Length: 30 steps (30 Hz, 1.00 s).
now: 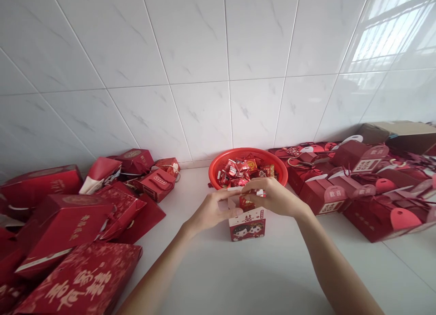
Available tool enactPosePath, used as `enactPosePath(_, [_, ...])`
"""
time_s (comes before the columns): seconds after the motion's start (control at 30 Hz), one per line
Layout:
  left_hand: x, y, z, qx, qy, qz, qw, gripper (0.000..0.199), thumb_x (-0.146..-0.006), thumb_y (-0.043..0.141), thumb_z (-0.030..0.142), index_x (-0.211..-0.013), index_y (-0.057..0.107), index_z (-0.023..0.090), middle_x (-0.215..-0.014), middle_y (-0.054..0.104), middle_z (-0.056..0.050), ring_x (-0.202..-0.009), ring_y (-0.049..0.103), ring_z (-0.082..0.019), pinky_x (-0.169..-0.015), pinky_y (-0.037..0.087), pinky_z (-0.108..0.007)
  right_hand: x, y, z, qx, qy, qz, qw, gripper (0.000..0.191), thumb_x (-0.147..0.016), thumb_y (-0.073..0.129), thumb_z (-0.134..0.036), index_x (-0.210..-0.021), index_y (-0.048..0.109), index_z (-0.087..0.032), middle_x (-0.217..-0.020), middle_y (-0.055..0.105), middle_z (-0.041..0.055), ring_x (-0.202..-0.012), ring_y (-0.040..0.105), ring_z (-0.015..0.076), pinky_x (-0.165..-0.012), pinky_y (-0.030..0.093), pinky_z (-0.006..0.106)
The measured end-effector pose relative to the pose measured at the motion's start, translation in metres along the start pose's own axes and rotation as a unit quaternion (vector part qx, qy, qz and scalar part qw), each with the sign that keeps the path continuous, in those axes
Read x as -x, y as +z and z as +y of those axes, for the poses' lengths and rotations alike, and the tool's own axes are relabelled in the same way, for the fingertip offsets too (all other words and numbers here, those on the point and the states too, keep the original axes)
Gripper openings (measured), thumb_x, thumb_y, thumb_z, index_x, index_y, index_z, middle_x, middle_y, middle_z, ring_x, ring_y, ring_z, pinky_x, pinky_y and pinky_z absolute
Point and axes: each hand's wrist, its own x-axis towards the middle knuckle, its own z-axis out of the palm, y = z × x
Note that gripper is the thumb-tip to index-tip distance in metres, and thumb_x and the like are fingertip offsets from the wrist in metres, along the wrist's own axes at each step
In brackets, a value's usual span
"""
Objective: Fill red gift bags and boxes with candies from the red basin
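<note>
A small red and white candy box [248,231] with two cartoon figures on its front stands upright on the white surface, its top open. My left hand [213,210] grips its left side, thumb on the front and fingers behind the rim. Over the opening arches my right hand [275,197], its fingers bent and close together at the top. Between the hands a red wrapped piece [247,201] shows in the opening; whether the right fingers pinch it is hidden. Just behind stands a red plastic basket [214,169] holding several wrapped candies [240,168].
Red gift bags and boxes [78,215] are heaped on the left. Many folded red handle boxes [323,194] crowd the right side. A cardboard box [405,133] sits at the far right against the tiled wall [200,110].
</note>
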Motion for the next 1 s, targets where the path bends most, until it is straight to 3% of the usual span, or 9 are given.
enactPosePath(0.17, [0.001,0.001,-0.002,-0.011,-0.018,0.015,1.000,0.054,-0.082,0.073,0.045,-0.129,0.066,0.020,-0.122,0.072,-0.010,-0.119,0.063,-0.030,-0.105,0.048,-0.043,0.001,-0.006,0.001,0.003,-0.003,0.068,0.998,0.017,-0.091,0.058,-0.029,-0.098,0.071,-0.020,-0.097,0.072,0.0078,-0.087,0.066,0.0214,-0.074,0.051,0.031])
enactPosePath(0.3, [0.003,0.000,-0.003,-0.029,0.007,0.015,0.999,0.046,-0.089,0.065,0.045,-0.129,0.066,0.023,-0.135,0.065,-0.009,-0.130,0.056,-0.031,-0.107,0.048,-0.043,0.003,-0.014,0.006,0.014,0.007,0.098,0.995,0.018,-0.090,0.058,-0.029,-0.100,0.071,-0.021,-0.099,0.073,0.0082,-0.087,0.066,0.0221,-0.073,0.053,0.033])
enactPosePath(0.43, [0.003,0.001,-0.007,-0.067,0.055,0.017,0.996,0.042,-0.087,0.069,0.038,-0.126,0.069,0.022,-0.131,0.067,-0.009,-0.125,0.060,-0.030,-0.107,0.048,-0.043,0.007,-0.024,0.014,0.036,0.030,0.084,0.995,0.026,-0.089,0.061,-0.036,-0.109,0.069,-0.022,-0.108,0.071,0.0085,-0.089,0.067,0.0226,-0.077,0.054,0.035])
enactPosePath(0.53, [0.002,0.004,-0.010,-0.073,0.077,0.085,0.991,0.037,-0.089,0.065,0.035,-0.123,0.070,0.021,-0.121,0.073,-0.009,-0.110,0.068,-0.026,-0.100,0.053,-0.039,0.009,-0.028,0.022,0.044,0.056,0.063,0.995,0.043,-0.085,0.068,-0.041,-0.124,0.063,-0.024,-0.118,0.069,0.0092,-0.095,0.067,0.0246,-0.081,0.054,0.038])
enactPosePath(0.7, [0.001,0.004,-0.011,0.007,0.066,0.168,0.984,0.056,-0.086,0.068,0.037,-0.137,0.057,0.018,-0.087,0.074,-0.003,-0.080,0.069,-0.017,-0.083,0.057,-0.031,0.008,-0.027,0.028,0.010,0.063,-0.006,0.998,0.055,-0.083,0.070,-0.044,-0.132,0.060,-0.022,-0.110,0.070,0.0097,-0.094,0.067,0.0245,-0.079,0.055,0.035])
enactPosePath(0.8, [0.002,0.000,-0.007,0.066,0.039,0.190,0.979,0.052,-0.083,0.071,0.040,-0.129,0.062,0.019,-0.085,0.071,-0.002,-0.078,0.069,-0.017,-0.078,0.057,-0.029,0.006,-0.023,0.026,-0.006,0.055,-0.038,0.998,0.045,-0.089,0.062,-0.046,-0.125,0.063,-0.019,-0.099,0.071,0.0079,-0.084,0.065,0.0217,-0.072,0.052,0.032])
enactPosePath(0.87, [0.002,-0.001,-0.006,0.069,0.029,0.200,0.977,0.040,-0.081,0.072,0.043,-0.112,0.067,0.019,-0.084,0.070,-0.002,-0.075,0.068,-0.017,-0.073,0.057,-0.028,0.004,-0.020,0.024,-0.033,0.047,-0.049,0.997,0.040,-0.096,0.051,-0.050,-0.112,0.068,-0.018,-0.087,0.068,0.0050,-0.076,0.062,0.0191,-0.067,0.049,0.030])
enactPosePath(0.93, [0.001,0.000,-0.005,0.048,0.037,0.204,0.977,0.028,-0.081,0.071,0.045,-0.090,0.068,0.018,-0.083,0.070,-0.003,-0.076,0.067,-0.017,-0.071,0.056,-0.027,0.003,-0.018,0.023,-0.060,0.043,-0.045,0.996,0.047,-0.100,0.040,-0.054,-0.093,0.069,-0.018,-0.075,0.063,0.0027,-0.068,0.056,0.0165,-0.060,0.044,0.028])
enactPosePath(1.0, [0.000,0.003,-0.007,0.027,0.052,0.199,0.978,0.028,-0.083,0.068,0.044,-0.073,0.064,0.018,-0.085,0.071,-0.004,-0.080,0.067,-0.018,-0.070,0.056,-0.027,0.002,-0.017,0.024,-0.062,0.043,-0.046,0.996,0.053,-0.101,0.036,-0.054,-0.077,0.065,-0.018,-0.065,0.055,0.0004,-0.059,0.048,0.0139,-0.055,0.038,0.026])
